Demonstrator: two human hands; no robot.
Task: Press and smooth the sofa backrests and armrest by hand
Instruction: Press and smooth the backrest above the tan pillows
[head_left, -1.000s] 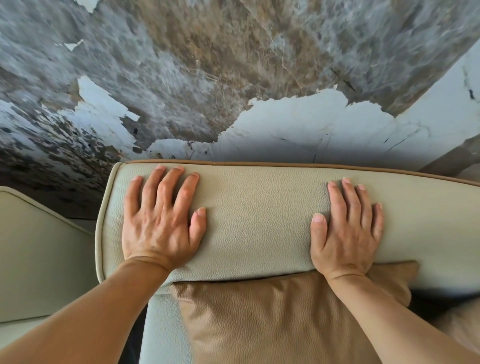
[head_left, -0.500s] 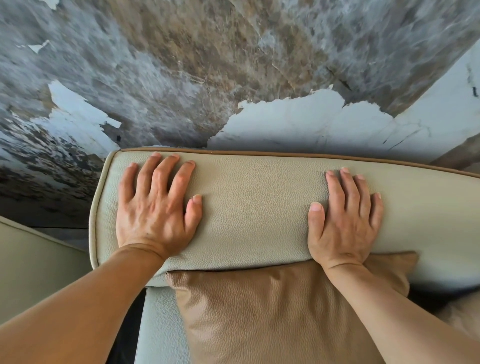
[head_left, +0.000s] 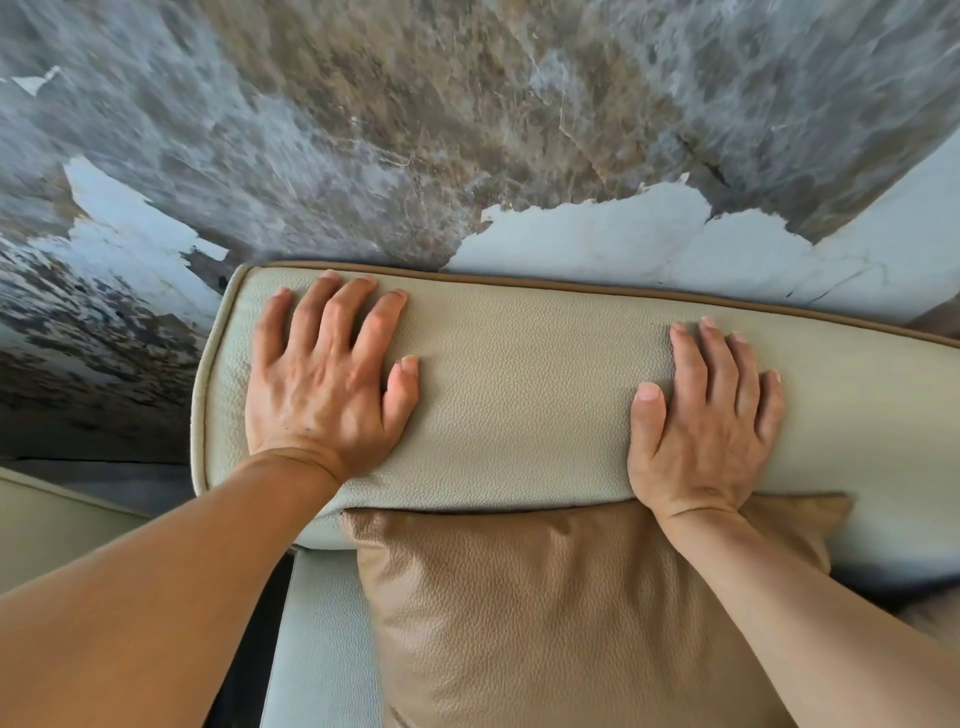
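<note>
- The backrest (head_left: 519, 405) is a rounded, bolster-like cushion of cream pebbled leather, its far edge trimmed in tan piping, standing against the wall (head_left: 467, 130).
- The left hand (head_left: 322, 384) lies palm-down near the cushion's left end, fingers splayed apart, gripping nothing.
- The right hand (head_left: 706, 421) lies flat further right, fingers extended and nearly together, thumb apart, empty as well.
- A tan throw pillow (head_left: 545, 613) of grained leather leans against the backrest's lower front, beneath the right wrist.
- The wall is grey-brown veined stone with jagged pale patches.
</note>
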